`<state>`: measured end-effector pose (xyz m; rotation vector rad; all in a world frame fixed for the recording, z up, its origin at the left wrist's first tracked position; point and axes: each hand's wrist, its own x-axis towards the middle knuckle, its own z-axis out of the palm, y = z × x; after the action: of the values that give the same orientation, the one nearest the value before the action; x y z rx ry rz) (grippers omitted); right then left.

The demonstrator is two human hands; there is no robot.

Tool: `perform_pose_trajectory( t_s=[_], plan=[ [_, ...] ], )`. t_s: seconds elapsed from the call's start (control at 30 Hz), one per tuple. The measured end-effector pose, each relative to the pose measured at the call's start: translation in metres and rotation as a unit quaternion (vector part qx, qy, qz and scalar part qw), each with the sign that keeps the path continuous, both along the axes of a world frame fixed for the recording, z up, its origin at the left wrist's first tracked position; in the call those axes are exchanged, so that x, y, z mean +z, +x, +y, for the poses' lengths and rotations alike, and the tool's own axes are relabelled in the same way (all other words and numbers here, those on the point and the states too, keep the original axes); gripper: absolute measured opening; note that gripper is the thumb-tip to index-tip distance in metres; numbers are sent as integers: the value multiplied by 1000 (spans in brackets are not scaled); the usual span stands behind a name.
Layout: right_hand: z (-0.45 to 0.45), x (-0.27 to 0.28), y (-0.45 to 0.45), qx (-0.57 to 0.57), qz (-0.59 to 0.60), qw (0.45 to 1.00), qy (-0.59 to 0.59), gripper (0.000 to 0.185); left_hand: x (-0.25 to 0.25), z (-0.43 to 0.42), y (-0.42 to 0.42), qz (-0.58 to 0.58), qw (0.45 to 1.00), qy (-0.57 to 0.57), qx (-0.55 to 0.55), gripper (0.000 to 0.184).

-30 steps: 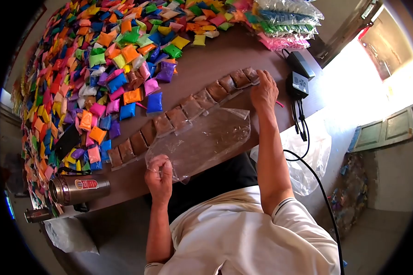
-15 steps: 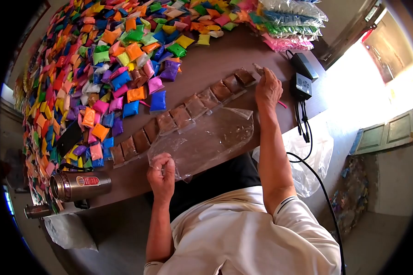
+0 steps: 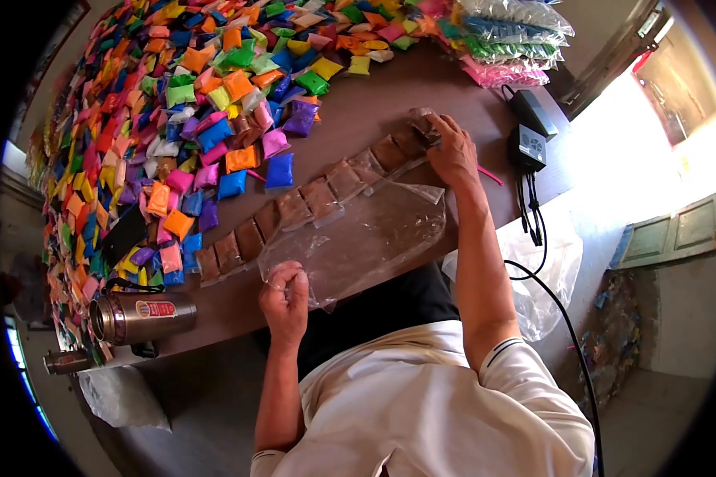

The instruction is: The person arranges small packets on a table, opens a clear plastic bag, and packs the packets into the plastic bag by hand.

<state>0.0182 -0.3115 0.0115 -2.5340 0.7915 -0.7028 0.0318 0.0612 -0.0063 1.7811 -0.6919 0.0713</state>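
Clock directions are taken from the middle of the view, twelve pointing away from the person. Nearest, at six o'clock, is the person's pale shirt (image 3: 429, 397). At eight, the left hand (image 3: 285, 302) has its fingers curled together, clamped on the edge of a clear plastic bag (image 3: 366, 226). The bag spreads in the middle, over the near part of the brown surface (image 3: 239, 306), its upper edge against the row of brown packets (image 3: 320, 200). Farther out at eight, a steel flask (image 3: 153, 316) lies on its side.

The row runs slantwise across the surface from nine o'clock to one. At its far end, between one and two, the right hand (image 3: 452, 151) has its fingers closed on the end packets, which are bunched and tilted; the thumb's exact hold cannot be made out. Just beyond that hand's wrist is a pink stick (image 3: 491, 176), and at two stands a black fan-marked box (image 3: 527, 149) with cables. A large heap of coloured packets (image 3: 179, 95) fills ten to twelve. Farthest, at one, bagged packets (image 3: 513, 49) are stacked.
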Motion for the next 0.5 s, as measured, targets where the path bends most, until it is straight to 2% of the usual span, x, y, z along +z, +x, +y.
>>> perform_pose_trajectory(
  t_s=[0.13, 0.23, 0.33, 0.4, 0.43, 0.47, 0.5],
  plan=[
    [-5, -6, 7, -14, -15, 1000, 21, 56, 0, 1, -1, 1, 1000, 9, 3, 11],
    [-7, -12, 13, -61, -48, 997, 10, 48, -2, 1, 0, -4, 1000, 13, 5, 11],
    [-10, -14, 11, -121, -96, 987, 45, 37, -3, 2, 1, -4, 1000, 11, 6, 11],
    [-9, -10, 1, -128, -239, 959, 80, 26, -3, 2, 1, -2, 1000, 11, 18, 11],
    [-6, -3, -7, -119, -260, 956, -70, 22, -3, 2, 0, 3, 1000, 15, 21, 11],
    [-3, 6, -14, -107, -298, 940, -130, 22, -4, 1, 0, 11, 1000, 8, 14, 12],
    [12, 26, -23, -103, -314, 942, -52, 21, -4, 2, -1, 18, 1000, 1, 8, 14]
  ],
)
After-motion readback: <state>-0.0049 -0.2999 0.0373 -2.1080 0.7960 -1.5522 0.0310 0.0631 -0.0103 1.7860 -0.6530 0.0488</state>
